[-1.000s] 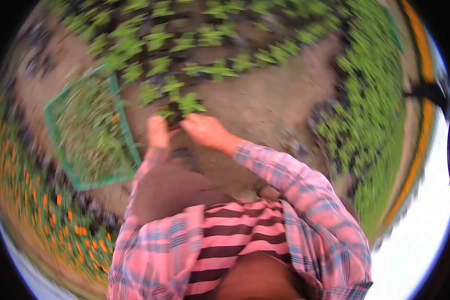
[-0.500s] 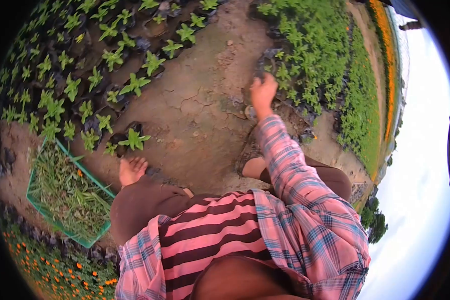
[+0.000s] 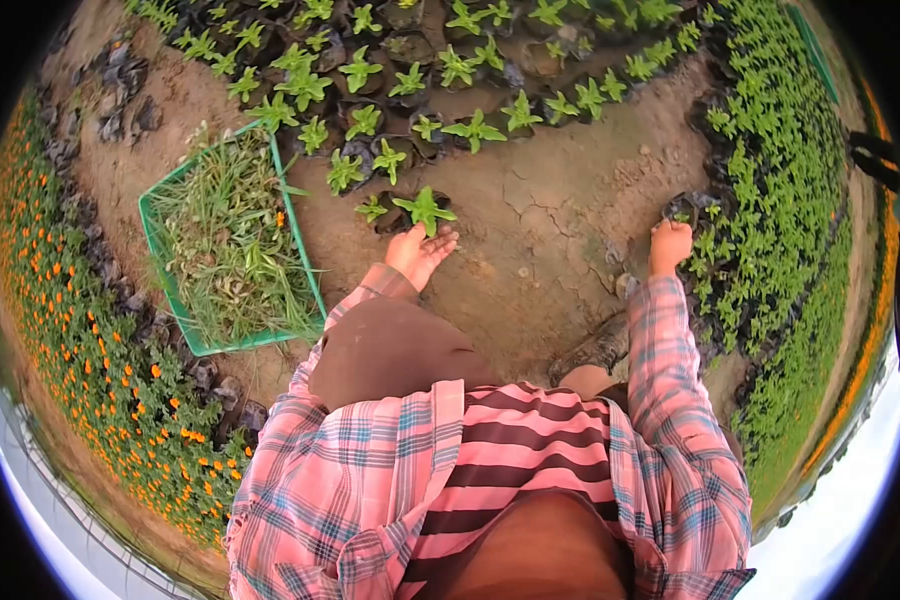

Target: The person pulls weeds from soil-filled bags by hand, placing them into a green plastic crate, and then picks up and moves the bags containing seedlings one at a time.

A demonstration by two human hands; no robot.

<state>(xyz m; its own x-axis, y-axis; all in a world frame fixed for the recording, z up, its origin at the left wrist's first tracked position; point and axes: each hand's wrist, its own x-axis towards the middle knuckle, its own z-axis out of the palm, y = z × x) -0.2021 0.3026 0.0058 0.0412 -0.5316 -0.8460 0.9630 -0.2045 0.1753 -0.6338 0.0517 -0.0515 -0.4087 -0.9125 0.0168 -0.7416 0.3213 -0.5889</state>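
Note:
My left hand (image 3: pixel 420 257) is palm up with its fingers stretched out, right below a young green seedling (image 3: pixel 425 209). That seedling grows at the near end of a row, in a dark plastic nursery bag partly hidden by its leaves. Over on the right, my right hand (image 3: pixel 672 243) is closed at the rim of a black nursery bag (image 3: pixel 692 207), which stands on the border of the dense green plant bed. The fingers curl under, so their grip on the plastic is partly hidden.
A green crate (image 3: pixel 185 327) full of pulled weeds (image 3: pixel 232 240) stands on my left. Beyond it runs a bed of orange flowers (image 3: pixel 100 400). Rows of bagged seedlings (image 3: pixel 358 70) lie ahead, and cracked bare soil (image 3: pixel 535 210) stretches between my hands. Dense green plants (image 3: pixel 770 200) line the right.
My view has swung left, bringing the crate and orange flowers further in. The left hand has reached forward to the near seedling; the right hand stays by the edge of the right-hand bed.

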